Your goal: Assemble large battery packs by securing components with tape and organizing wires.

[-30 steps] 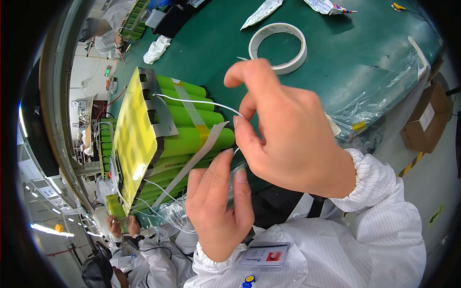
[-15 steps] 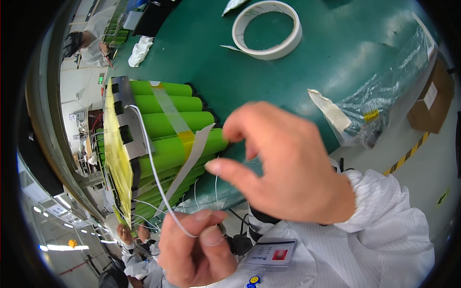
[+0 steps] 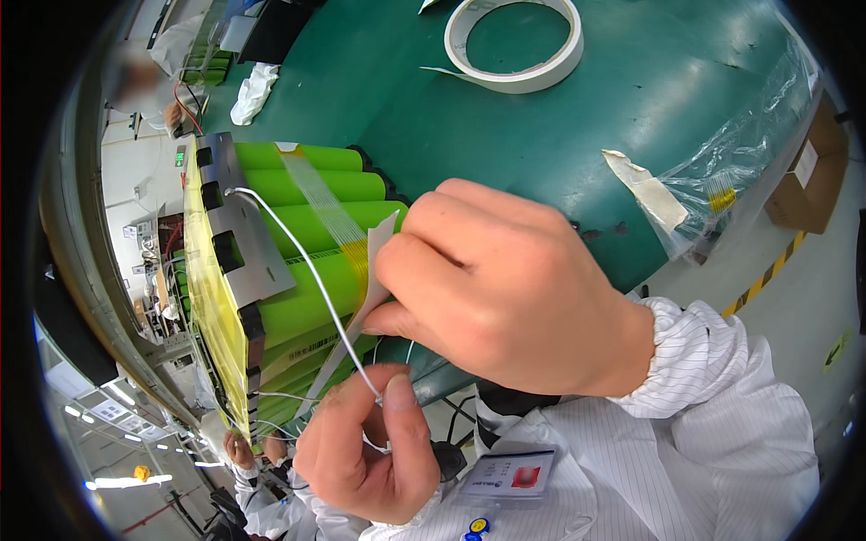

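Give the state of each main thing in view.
Left hand: pinching the white wire.
Right hand: fingers curled at pale strip, grip unclear.
White wire: gently curved.
Pale strip: partly hidden.
Green cells: lined up, taped across.
Tape roll: flat, loose end out.
Plastic bag: crumpled.

Smooth green plastic-looking cylinders (image 3: 316, 187) gleam beside a grey metallic-looking plate (image 3: 255, 261) and glossy yellow film (image 3: 215, 329). A thin white wire (image 3: 326, 296) looks plastic-coated; a flat white strip (image 3: 382, 236), matt and papery.

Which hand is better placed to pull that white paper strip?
Probably the right hand: its fingers are already at the white strip. The left hand is lower, pinching the white wire.
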`<action>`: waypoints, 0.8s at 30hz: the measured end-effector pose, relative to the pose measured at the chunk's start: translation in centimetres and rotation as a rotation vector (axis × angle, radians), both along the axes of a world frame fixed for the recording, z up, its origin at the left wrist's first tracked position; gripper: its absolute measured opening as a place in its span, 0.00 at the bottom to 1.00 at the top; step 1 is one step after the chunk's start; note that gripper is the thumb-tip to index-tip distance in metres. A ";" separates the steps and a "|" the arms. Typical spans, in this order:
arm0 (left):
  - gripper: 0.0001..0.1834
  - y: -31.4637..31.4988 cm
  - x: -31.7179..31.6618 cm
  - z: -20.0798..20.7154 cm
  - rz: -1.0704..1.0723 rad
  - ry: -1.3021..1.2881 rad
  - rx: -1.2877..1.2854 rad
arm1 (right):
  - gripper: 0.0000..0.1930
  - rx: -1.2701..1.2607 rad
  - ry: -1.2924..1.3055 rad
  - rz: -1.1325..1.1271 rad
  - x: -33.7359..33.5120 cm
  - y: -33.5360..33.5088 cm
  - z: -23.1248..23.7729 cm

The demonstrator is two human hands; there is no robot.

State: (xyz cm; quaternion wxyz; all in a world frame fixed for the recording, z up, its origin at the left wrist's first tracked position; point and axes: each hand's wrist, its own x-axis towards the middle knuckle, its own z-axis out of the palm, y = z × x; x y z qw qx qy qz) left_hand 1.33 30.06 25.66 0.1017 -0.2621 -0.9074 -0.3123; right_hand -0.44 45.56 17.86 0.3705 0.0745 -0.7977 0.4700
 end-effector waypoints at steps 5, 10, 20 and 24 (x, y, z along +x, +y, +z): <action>0.04 -0.8 -0.6 -1.5 0.009 0.093 -0.076 | 0.26 -0.009 -0.254 0.127 0.2 4.1 2.7; 0.04 -0.6 -1.3 -1.9 0.000 0.135 -0.012 | 0.12 0.277 -0.209 0.305 -2.2 6.2 2.0; 0.06 -0.8 -2.1 -2.4 0.089 0.128 -0.018 | 0.09 0.412 0.137 0.236 -0.1 5.9 3.3; 0.06 -0.5 -2.1 -2.1 0.087 0.115 -0.058 | 0.09 0.416 0.145 0.207 -0.1 5.9 3.2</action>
